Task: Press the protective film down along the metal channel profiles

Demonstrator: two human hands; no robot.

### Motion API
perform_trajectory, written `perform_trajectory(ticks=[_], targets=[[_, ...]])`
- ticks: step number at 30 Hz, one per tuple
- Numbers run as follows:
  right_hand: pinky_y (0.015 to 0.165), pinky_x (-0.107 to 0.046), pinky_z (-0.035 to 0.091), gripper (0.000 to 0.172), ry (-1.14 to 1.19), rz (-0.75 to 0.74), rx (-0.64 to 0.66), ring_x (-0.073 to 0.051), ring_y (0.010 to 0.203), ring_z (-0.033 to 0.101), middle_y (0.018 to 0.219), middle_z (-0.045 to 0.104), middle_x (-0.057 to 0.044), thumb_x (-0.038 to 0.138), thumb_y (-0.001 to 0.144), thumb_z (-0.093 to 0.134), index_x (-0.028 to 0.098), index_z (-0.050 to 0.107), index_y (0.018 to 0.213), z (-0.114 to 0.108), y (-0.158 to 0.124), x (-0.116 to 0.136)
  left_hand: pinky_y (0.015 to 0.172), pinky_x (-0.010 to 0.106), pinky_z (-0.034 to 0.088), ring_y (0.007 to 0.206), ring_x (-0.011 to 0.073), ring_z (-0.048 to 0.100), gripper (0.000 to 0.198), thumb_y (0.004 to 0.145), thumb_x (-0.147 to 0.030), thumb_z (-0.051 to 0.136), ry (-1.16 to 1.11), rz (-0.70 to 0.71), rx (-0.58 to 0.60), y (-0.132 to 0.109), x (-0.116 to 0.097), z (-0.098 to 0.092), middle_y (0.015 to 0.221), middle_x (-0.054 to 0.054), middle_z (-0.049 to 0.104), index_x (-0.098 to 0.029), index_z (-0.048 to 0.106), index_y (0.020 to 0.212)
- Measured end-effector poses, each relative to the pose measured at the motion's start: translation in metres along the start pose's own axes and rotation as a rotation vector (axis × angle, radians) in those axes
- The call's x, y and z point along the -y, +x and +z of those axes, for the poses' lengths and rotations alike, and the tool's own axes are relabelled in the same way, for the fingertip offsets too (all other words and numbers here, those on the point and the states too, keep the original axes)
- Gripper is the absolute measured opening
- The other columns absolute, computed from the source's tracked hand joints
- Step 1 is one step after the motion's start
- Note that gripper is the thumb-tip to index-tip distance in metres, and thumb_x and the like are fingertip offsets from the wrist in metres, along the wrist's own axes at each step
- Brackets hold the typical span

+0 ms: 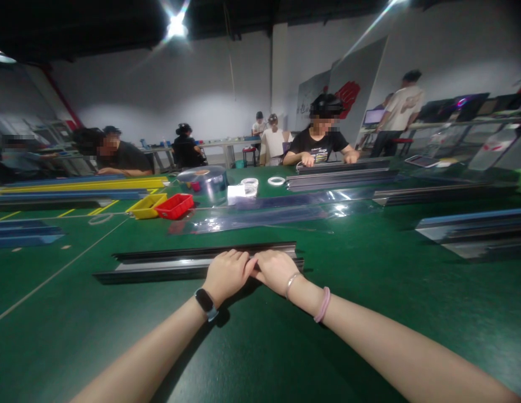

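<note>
A long dark metal profile (159, 263) lies across the green table (370, 291) in front of me. My left hand (226, 274) and my right hand (274, 270) rest side by side on its right part, knuckles up and fingers curled over the far edge. Both hands press on the profile and touch each other. A dark watch sits on my left wrist, a thin bangle and a pink band on my right.
Clear film sheets (277, 215) lie beyond the profile. A yellow bin (148, 206), a red bin (175, 205), a film roll (203, 182) and tape rings (276, 181) stand further back. More profiles (474, 229) lie right. Several people sit at the far side.
</note>
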State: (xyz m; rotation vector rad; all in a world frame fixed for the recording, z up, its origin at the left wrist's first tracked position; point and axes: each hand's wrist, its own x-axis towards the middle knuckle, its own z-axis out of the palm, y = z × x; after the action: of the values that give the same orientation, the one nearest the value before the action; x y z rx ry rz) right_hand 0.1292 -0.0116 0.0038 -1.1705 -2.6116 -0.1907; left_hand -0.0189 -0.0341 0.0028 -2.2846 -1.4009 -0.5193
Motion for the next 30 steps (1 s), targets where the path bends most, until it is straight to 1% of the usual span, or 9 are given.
perform_trajectory(ticks=[8, 12, 17, 25, 30], targets=[[0.063, -0.029, 0.038, 0.032, -0.035, 0.047, -0.035, -0.019, 0.07, 0.055, 0.074, 0.06, -0.008, 0.043, 0.079, 0.037, 0.015, 0.053, 0.077, -0.0045, -0.0013, 0.0019, 0.062, 0.029, 0.035, 0.063, 0.016, 0.05, 0.038, 0.085, -0.036, 0.029, 0.014, -0.044, 0.026, -0.0001, 0.0006, 0.0013, 0.062, 0.005, 0.055, -0.016, 0.053, 0.065], [0.064, -0.029, 0.038, 0.031, -0.031, 0.05, -0.025, -0.02, 0.071, 0.054, 0.073, 0.059, -0.008, 0.043, 0.078, 0.038, 0.015, 0.053, 0.078, -0.0042, -0.0012, 0.0014, 0.061, 0.029, 0.035, 0.064, 0.0161, 0.051, 0.038, 0.085, -0.037, 0.028, 0.019, -0.05, 0.031, -0.0001, 0.0003, 0.0014, 0.062, 0.005, 0.056, -0.016, 0.053, 0.064], [0.064, -0.029, 0.037, 0.034, -0.008, 0.01, -0.017, -0.02, 0.072, 0.054, 0.073, 0.059, -0.007, 0.045, 0.079, 0.035, 0.016, 0.053, 0.079, -0.0035, 0.0007, -0.0022, 0.059, 0.028, 0.035, 0.062, 0.0159, 0.051, 0.039, 0.085, -0.036, 0.028, 0.028, -0.054, 0.012, 0.0, 0.001, 0.0015, 0.061, 0.005, 0.056, -0.016, 0.053, 0.063], [0.064, -0.03, 0.037, 0.039, -0.016, 0.072, -0.02, -0.02, 0.073, 0.054, 0.075, 0.06, -0.009, 0.048, 0.08, 0.032, 0.015, 0.053, 0.079, -0.0062, -0.0029, 0.0007, 0.058, 0.028, 0.034, 0.06, 0.0157, 0.051, 0.039, 0.085, -0.036, 0.029, 0.036, -0.063, 0.0, 0.0006, 0.0008, 0.0004, 0.059, 0.005, 0.056, -0.016, 0.053, 0.061], [0.064, -0.029, 0.037, 0.04, -0.015, 0.05, -0.017, -0.02, 0.072, 0.054, 0.075, 0.059, -0.008, 0.049, 0.08, 0.031, 0.016, 0.053, 0.079, -0.0048, -0.0024, -0.0021, 0.059, 0.028, 0.034, 0.062, 0.0159, 0.05, 0.038, 0.085, -0.035, 0.029, 0.028, -0.058, 0.003, -0.0007, 0.0016, 0.0024, 0.06, 0.005, 0.056, -0.016, 0.053, 0.062]])
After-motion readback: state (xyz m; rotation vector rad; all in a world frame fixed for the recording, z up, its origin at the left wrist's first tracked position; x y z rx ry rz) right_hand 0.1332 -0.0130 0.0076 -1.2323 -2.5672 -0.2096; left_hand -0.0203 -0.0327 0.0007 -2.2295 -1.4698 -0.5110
